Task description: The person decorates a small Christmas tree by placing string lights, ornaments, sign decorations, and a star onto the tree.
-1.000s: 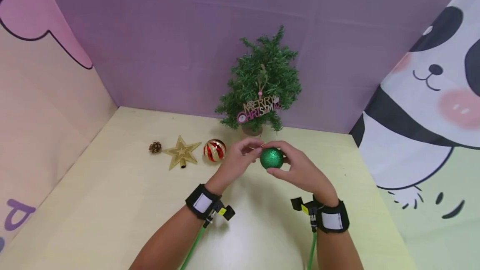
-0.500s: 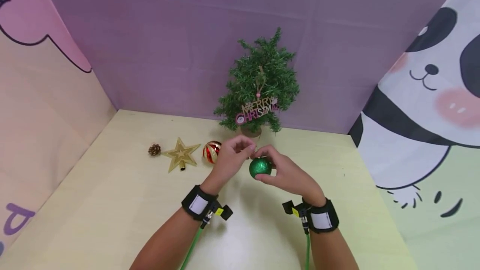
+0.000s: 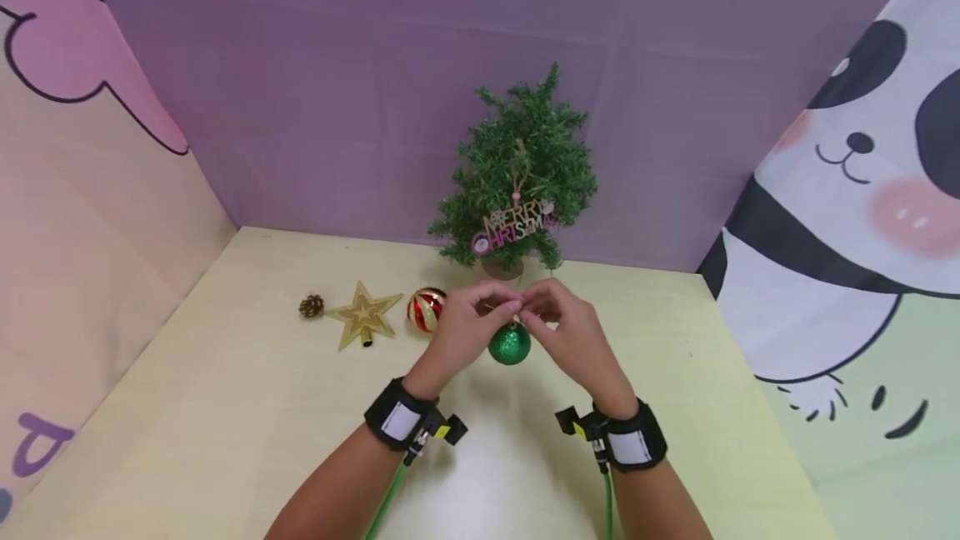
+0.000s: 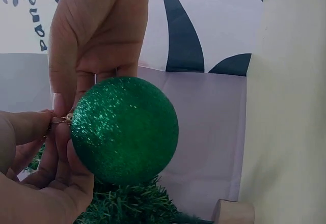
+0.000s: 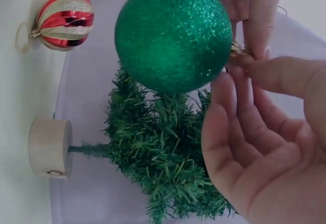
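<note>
- A purple backdrop [image 3: 360, 107] stands behind everything, straight across the far edge of the table.
- The pale table [image 3: 247, 407] spreads below it, under both arms and the ornaments.
- A panda print [image 3: 892, 207] fills the right side; a peach panel [image 3: 90, 232] with a pink figure fills the left.
- A small green tree [image 3: 525, 157] stands upright at the table's far edge, on a round wooden base [image 5: 51, 148].
- The left hand [image 3: 465, 327] pinches the gold cord between thumb and forefinger, right by the cap of the green ball.
- The right hand [image 3: 573, 332] meets it there, thumb and forefinger pinching the cord too, its other fingers bent. Whether any of these touch the ball, I cannot tell.
- A "Merry Christmas" sign [image 3: 516, 227] hangs on the front of the tree.
- A gold star [image 3: 365, 312] lies flat on the table, to the left of the hands.
- The glittery green ball [image 3: 510, 346] hangs just below the meeting fingertips, in front of the tree.
- A red-and-gold striped ball [image 3: 425, 309] sits between star and left hand.
- A brown pine cone [image 3: 311, 306] lies just left of the star.
- The gold cap [image 5: 236, 50] and thin gold cord [image 4: 60, 120] top the green ball.
</note>
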{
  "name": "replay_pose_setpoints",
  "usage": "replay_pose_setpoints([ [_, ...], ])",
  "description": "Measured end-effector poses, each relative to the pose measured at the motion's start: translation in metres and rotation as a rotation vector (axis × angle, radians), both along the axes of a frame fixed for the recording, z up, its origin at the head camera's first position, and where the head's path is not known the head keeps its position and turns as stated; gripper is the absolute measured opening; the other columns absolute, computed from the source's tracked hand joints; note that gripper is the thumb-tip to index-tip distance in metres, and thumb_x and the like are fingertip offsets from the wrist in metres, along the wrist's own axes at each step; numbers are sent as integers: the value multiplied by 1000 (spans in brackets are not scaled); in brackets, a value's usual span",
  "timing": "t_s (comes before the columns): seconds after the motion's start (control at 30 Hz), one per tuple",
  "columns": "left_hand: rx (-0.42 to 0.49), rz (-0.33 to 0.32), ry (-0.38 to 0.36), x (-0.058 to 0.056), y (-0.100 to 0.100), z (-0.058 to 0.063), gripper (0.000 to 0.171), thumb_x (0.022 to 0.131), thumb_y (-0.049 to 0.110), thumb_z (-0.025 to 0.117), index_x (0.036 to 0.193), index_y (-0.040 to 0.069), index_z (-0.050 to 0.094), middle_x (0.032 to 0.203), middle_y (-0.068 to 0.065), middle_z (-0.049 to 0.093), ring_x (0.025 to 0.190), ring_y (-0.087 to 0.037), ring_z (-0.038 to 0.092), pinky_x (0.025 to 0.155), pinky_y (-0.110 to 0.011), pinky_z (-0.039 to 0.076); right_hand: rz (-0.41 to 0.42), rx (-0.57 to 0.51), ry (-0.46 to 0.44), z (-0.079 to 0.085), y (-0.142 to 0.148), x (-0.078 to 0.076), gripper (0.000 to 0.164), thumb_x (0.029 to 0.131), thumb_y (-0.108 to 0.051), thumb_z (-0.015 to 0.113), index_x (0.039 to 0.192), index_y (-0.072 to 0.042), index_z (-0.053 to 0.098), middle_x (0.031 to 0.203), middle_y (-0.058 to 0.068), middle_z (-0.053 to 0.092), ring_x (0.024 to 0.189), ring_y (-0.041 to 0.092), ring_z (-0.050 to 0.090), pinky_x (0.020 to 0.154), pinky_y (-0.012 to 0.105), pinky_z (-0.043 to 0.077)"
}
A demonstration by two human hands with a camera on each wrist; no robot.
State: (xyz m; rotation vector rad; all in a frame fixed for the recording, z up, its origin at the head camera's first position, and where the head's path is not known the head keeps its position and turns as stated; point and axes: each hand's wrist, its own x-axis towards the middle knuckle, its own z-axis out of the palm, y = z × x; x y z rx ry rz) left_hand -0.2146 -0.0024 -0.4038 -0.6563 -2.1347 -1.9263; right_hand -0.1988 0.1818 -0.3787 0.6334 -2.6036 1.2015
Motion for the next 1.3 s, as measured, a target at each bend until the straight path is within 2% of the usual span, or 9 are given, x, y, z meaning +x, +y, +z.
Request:
replay_pose_setpoints([
  [0.2, -4, -8, 5, 1, 2, 7, 12, 96, 9, 76, 105, 4, 83, 105, -13, 79, 92, -14, 70, 77, -22, 61, -49, -30, 32, 5, -1, 2, 22, 98, -10, 73, 119, -9, 67, 101, 5, 75, 91, 17, 71, 84, 32, 61],
  [0.4, -51, -26, 27, -1, 8, 25, 14, 98, 16, 76, 107, 8, 82, 105, -9, 79, 89, -13, 71, 75, -23, 60, -113, -84, 56, 15, 2, -3, 20, 97, -2, 65, 116, -6, 70, 97, 9, 73, 86, 17, 67, 83, 29, 59],
  [0.53, -117, -44, 58, -3, 12, 38, 12, 98, 16, 76, 108, 10, 79, 101, -6, 80, 83, -11, 71, 72, -24, 60, -155, -131, 55, 25, 12, -4, 17, 98, -2, 61, 109, -7, 73, 102, 11, 73, 88, 13, 68, 81, 21, 55],
  [0.7, -228, -9, 127, -9, 19, 56, 13, 98, 13, 75, 110, 12, 78, 95, -2, 77, 82, -8, 69, 75, -22, 59, -145, -188, 25, 39, 28, -10, 13, 98, -3, 62, 106, -2, 72, 106, 15, 72, 91, 2, 71, 81, 15, 57],
  [0.87, -277, 18, 236, -21, 36, 77, 12, 99, 10, 73, 110, 9, 77, 97, -3, 77, 84, -10, 69, 74, -20, 57, -139, -213, 21, 50, 46, -23, 13, 100, -6, 61, 109, 1, 68, 103, 14, 69, 90, -1, 71, 78, 15, 58],
  [1.03, -347, 32, 373, -36, 58, 102, 11, 102, 9, 68, 109, 6, 76, 100, -7, 78, 84, -13, 71, 72, -17, 55, -167, -197, 89, 63, 63, -38, 16, 101, -11, 62, 111, 0, 68, 97, 2, 66, 85, 1, 68, 73, 14, 54],
  [1.13, -428, 39, 443, -47, 70, 113, 13, 105, 10, 64, 110, 6, 76, 103, -8, 78, 88, -15, 72, 76, -18, 55, -175, -197, 97, 71, 72, -50, 19, 101, -15, 62, 112, -1, 69, 93, -6, 64, 82, 3, 66, 70, 15, 52],
  [1.2, -496, 51, 493, -54, 76, 121, 16, 107, 10, 60, 110, 6, 75, 105, -8, 77, 91, -15, 72, 79, -19, 56, -176, -200, 83, 76, 77, -59, 21, 102, -18, 62, 113, -2, 70, 94, -10, 64, 84, 3, 65, 73, 13, 53],
  [1.3, -583, 80, 540, -63, 81, 137, 18, 109, 11, 56, 108, 6, 74, 105, -9, 76, 92, -17, 72, 80, -23, 57, -193, -189, 58, 87, 79, -73, 26, 103, -25, 63, 113, -3, 73, 101, -12, 67, 97, 3, 66, 87, 14, 54],
])
